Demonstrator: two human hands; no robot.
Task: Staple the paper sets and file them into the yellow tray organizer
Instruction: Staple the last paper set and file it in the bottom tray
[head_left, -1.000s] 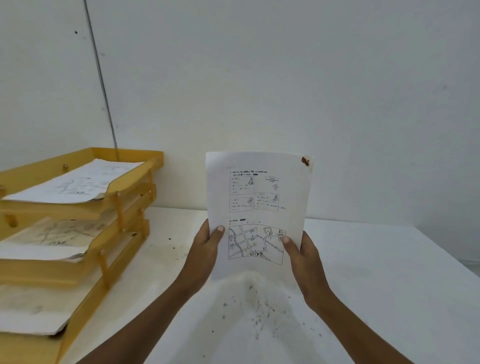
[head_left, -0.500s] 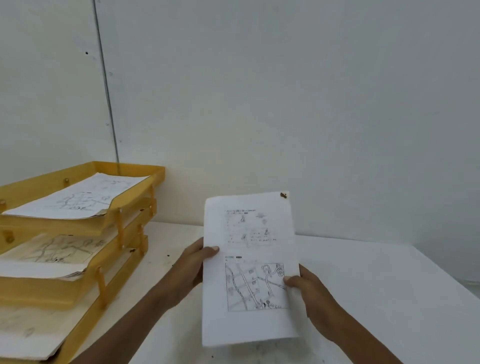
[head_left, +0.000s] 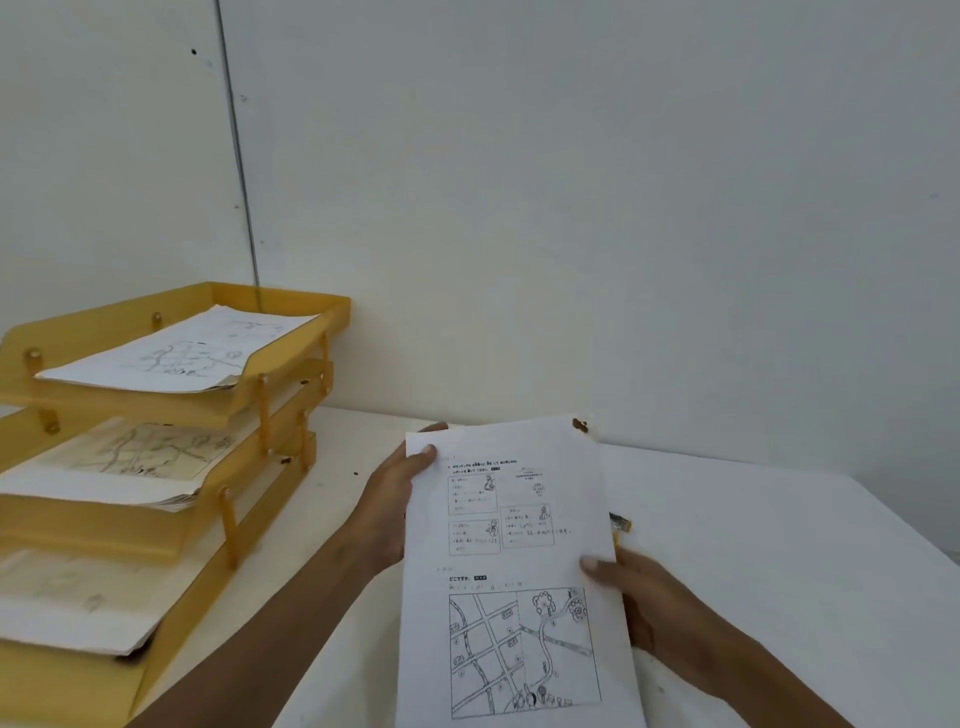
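Paper set (head_left: 511, 561) held up above the table (head_left: 779, 545), near me. Left hand (head_left: 387, 501) pinches its top-left edge; right hand (head_left: 657, 608) grips the right edge, thumb on the front. Brown mark (head_left: 580, 426) top-right, staple or rust, can't tell. My worry: edge-only pinches let sheets fan or slip heading to the yellow tray organizer (head_left: 104, 525), left; trays already hold paper, corners may snag.

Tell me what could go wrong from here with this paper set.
The paper set is pinched only at its edges by the left hand and right hand, so sheets may slip or fan. Stacks in the yellow tray organizer overhang the tray fronts; a new set could snag them. A small yellow object lies half hidden behind the paper and might get knocked.
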